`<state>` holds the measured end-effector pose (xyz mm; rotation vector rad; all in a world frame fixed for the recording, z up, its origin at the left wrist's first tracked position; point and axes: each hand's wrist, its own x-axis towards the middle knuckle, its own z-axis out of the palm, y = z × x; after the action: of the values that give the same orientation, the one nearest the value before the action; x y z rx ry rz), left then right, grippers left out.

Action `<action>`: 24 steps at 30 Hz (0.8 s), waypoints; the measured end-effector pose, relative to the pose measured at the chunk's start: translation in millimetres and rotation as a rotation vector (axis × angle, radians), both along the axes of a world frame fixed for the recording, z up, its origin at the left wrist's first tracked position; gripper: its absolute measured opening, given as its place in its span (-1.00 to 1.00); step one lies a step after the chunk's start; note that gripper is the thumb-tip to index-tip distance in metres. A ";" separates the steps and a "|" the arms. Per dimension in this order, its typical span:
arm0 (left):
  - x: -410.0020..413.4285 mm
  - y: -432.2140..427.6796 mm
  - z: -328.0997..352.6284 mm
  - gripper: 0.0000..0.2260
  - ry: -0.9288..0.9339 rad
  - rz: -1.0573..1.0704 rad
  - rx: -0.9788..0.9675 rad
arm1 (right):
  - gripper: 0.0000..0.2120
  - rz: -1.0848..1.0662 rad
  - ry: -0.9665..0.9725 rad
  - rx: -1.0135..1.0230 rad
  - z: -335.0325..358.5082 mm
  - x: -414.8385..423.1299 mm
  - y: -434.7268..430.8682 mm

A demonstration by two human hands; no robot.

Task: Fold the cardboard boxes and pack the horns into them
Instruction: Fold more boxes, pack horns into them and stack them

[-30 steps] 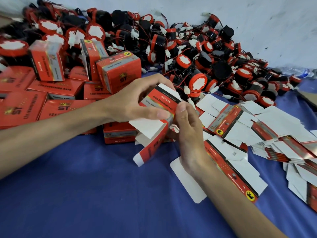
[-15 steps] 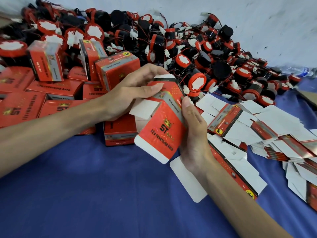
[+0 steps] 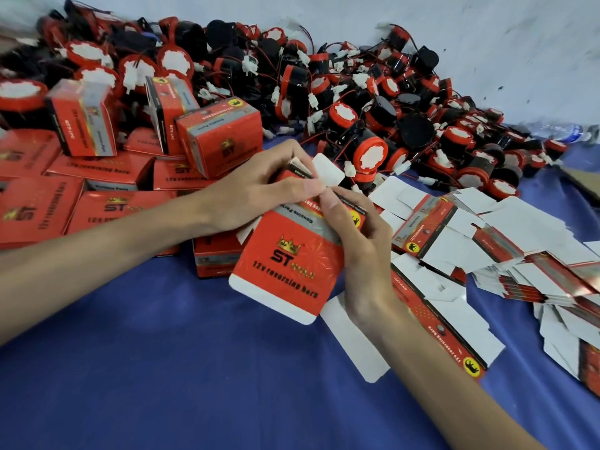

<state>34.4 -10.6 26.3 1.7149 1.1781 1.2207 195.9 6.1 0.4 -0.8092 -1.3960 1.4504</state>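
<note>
I hold a red cardboard box (image 3: 289, 264) printed "ST GOLD 12v reversing horn" above the blue cloth, its white bottom flap pointing toward me. My left hand (image 3: 256, 186) grips its far top end, thumb and fingers curled round the edge beside a raised white flap (image 3: 328, 170). My right hand (image 3: 363, 248) holds the box's right side, thumb pressing on the top near the left thumb. A big heap of red-and-black horns (image 3: 370, 154) with wires lies behind the box.
Folded red boxes (image 3: 220, 138) are piled at the left. Flat unfolded box blanks (image 3: 487, 241) lie scattered at the right, one under my right forearm. A blue cloth (image 3: 162, 368) covers the table. A white wall (image 3: 487, 43) rises behind the horns.
The box has been turned so its printed front faces me and has been squared up. Both thumbs have moved to meet at its top end, where a white flap now stands up.
</note>
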 end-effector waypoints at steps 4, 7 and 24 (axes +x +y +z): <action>1.5 -1.3 1.0 -0.66 -0.044 0.055 0.018 | -0.76 0.045 0.132 -0.106 -3.5 -1.5 0.0; 2.1 -1.3 1.3 -0.76 -0.063 0.074 0.018 | -0.69 0.057 0.126 -0.097 -2.3 -1.6 1.1; 4.5 -3.0 4.3 -0.68 -0.031 0.102 0.007 | -0.80 0.105 0.061 -0.032 -3.9 2.1 3.7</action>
<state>38.8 -13.6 30.5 1.6522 1.2575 1.3096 197.9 9.8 -3.5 -0.7153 -1.3902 1.5681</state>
